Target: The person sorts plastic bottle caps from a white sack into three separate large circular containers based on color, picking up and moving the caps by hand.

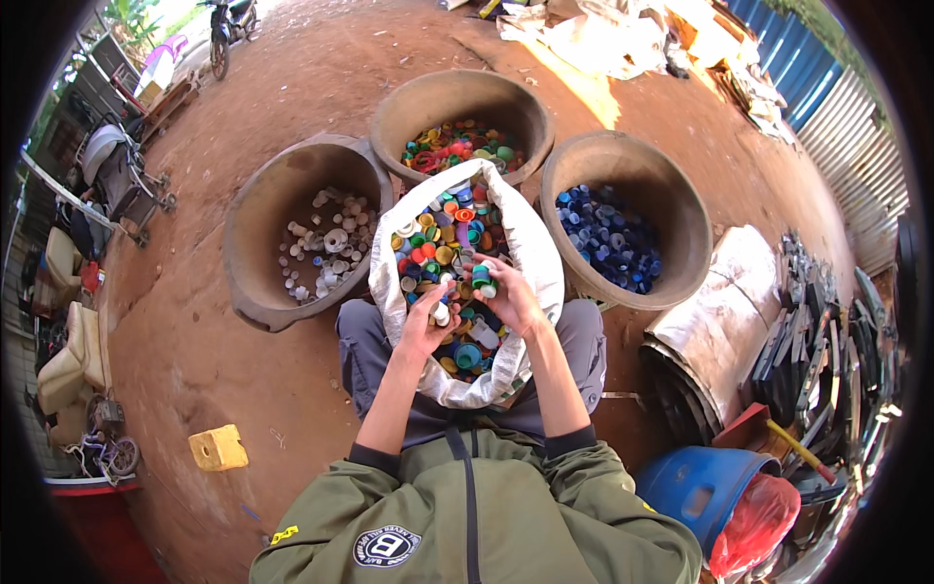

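Between my knees stands a white woven sack (535, 248) with its rim rolled down, full of mixed-colour plastic bottle caps (443, 255). Over the sack's mouth, my left hand (425, 321) is closed around white bottle caps (441, 313). Beside it my right hand (511, 300) grips green and white bottle caps (483, 280) between thumb and fingers. Three large tubs surround the sack: the left tub (255, 229) holds white caps (336, 239), the far tub (389, 112) holds red, green and yellow caps (457, 146), and the right tub (681, 209) holds blue caps (608, 238).
A yellow block (219, 448) lies on the dirt floor at left. To my right are a blue barrel (696, 492) with a red plastic bag (754, 526), a rolled sheet (725, 326) and stacked dark parts (817, 341). A stroller (122, 175) stands far left.
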Available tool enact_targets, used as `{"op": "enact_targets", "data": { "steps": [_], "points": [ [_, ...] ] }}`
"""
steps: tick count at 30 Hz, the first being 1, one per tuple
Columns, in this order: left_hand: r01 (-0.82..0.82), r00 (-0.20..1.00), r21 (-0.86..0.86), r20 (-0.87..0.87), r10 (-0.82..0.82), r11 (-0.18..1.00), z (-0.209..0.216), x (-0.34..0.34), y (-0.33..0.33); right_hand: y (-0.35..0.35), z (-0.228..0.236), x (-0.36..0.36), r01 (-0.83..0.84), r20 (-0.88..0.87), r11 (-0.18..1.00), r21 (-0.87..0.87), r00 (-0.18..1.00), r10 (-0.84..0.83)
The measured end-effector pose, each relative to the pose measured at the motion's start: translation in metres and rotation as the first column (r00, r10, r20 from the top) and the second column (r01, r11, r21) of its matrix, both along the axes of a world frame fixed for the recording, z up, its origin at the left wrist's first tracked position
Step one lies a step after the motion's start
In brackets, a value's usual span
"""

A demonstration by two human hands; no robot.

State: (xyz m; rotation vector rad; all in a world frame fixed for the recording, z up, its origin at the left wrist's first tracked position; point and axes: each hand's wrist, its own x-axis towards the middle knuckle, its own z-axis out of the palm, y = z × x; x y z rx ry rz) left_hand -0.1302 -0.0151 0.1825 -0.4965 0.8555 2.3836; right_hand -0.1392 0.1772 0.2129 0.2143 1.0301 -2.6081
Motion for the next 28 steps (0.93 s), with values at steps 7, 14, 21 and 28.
{"op": "enact_targets", "data": {
  "steps": [7, 14, 21, 28],
  "points": [
    [-0.004, 0.972, -0.361, -0.222, -0.081, 0.933, 0.023, 0.005, 0.009, -0.011, -0.024, 0.03, 0.025, -0.039, 0.991, 0.128, 0.999, -0.02],
    [0.0, 0.954, -0.51, -0.257, -0.152, 0.86, 0.025, 0.01, 0.017, -0.021, -0.023, 0.035, 0.1, -0.114, 0.926, 0.364, 0.992, -0.062],
    [-0.132, 0.935, -0.535, -0.347, -0.074, 0.835, 0.004, 0.014, 0.026, -0.036, -0.034, 0.037, 0.122, -0.096, 0.905, 0.406, 0.991, -0.09],
    [-0.176, 0.933, -0.5, -0.358, -0.017, 0.848, 0.0, 0.019, 0.032, -0.035, -0.045, 0.033, 0.301, -0.331, 0.625, 0.72, 0.941, -0.071]
  ]
}}
